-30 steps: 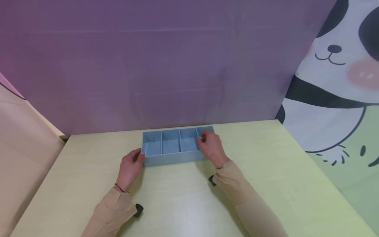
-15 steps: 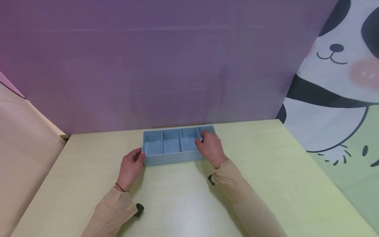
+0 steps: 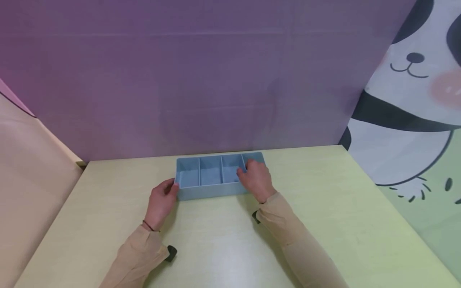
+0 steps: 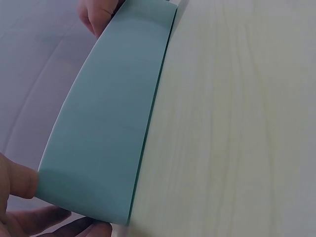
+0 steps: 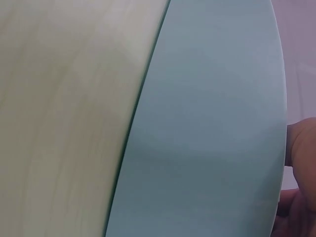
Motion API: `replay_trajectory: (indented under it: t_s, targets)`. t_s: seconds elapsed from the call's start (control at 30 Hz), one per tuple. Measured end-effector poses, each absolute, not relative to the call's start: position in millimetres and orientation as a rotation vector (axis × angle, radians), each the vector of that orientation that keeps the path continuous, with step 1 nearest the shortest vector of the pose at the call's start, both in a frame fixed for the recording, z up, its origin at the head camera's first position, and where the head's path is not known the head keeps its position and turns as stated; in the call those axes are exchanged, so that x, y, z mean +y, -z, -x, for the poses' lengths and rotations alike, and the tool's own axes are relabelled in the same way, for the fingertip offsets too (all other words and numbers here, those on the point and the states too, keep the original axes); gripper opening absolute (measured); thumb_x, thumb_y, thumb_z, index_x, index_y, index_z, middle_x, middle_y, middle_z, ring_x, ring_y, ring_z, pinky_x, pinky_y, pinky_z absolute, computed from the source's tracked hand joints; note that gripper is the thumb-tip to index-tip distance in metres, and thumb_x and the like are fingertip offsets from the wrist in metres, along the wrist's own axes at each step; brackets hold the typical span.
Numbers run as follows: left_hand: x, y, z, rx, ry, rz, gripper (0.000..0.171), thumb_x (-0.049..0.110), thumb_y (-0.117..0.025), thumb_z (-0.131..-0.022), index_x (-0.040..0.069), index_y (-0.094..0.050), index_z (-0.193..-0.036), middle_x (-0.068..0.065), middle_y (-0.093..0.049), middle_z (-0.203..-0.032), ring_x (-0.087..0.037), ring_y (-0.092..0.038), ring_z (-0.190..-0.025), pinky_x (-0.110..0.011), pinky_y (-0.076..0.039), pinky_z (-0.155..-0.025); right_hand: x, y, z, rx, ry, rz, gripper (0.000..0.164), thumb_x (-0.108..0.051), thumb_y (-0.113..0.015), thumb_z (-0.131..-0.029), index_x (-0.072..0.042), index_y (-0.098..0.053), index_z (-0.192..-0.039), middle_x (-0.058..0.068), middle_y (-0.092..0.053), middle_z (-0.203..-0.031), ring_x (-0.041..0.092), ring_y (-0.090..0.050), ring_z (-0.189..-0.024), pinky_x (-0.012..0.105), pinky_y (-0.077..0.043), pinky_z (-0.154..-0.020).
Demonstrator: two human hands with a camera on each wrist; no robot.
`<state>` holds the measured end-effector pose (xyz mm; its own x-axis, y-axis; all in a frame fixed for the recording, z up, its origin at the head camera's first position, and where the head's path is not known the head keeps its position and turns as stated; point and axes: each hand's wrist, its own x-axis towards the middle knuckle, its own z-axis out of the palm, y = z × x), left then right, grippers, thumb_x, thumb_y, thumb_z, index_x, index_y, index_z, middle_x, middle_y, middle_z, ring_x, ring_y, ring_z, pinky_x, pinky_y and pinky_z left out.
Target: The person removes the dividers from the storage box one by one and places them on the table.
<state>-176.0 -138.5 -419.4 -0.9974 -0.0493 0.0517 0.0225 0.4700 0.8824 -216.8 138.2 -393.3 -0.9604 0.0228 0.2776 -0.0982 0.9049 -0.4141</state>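
A light blue box (image 3: 206,192) with several compartments in a row stands on the table against the purple backdrop. My left hand (image 3: 161,202) holds its front left corner. In the left wrist view, the thumb (image 4: 22,181) lies at the rim and the other fingers touch the short end wall. At the box's right end is my right hand (image 3: 257,179), its bent fingers over the rightmost compartments. The right wrist view shows the right thumb (image 5: 303,148) beyond the rim of the front wall (image 5: 207,118). That wall hides the right fingertips and anything between them.
The pale wooden table (image 3: 216,240) extends to both sides and in front of the box. Directly behind the box rises the purple backdrop (image 3: 216,80). A panda-printed sheet (image 3: 403,156) hangs on the right, and a beige sheet (image 3: 32,180) on the left.
The head view has shifted slightly, so the scene sits a little differently in frame. Both hands keep nearly the same place at the box, the right one marginally further left against it.
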Motion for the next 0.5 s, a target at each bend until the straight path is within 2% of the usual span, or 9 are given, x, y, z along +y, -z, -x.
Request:
replay_trajectory:
  t_s: [0.17, 0.5]
  targets:
    - [-138.3, 419.2, 176.2, -2.635, 1.575, -0.016, 0.040, 0.022, -0.044, -0.094, -0.003, -0.046, -0.124, -0.024, -0.050, -0.123, -0.030, -0.044, -0.111, -0.048, -0.039, -0.094, 136.8, 392.0, 217.3, -2.833, -0.551, 0.034, 0.034, -0.031, -0.053, -0.080, -0.012, -0.045, -0.054, 0.008, -0.051, -0.054, 0.024, -0.047, -0.051, 0.039, -0.038, -0.040]
    - [-137.9, 418.3, 176.6, -2.638, 1.602, -0.049, 0.041, 0.024, -0.044, -0.094, -0.002, -0.045, -0.126, -0.023, -0.049, -0.125, -0.028, -0.043, -0.111, -0.047, -0.039, -0.094, 135.7, 391.5, 218.0, -2.844, -0.517, 0.074, 0.033, -0.026, -0.052, -0.080, -0.013, -0.043, -0.051, 0.007, -0.050, -0.052, 0.023, -0.046, -0.048, 0.040, -0.037, -0.037]
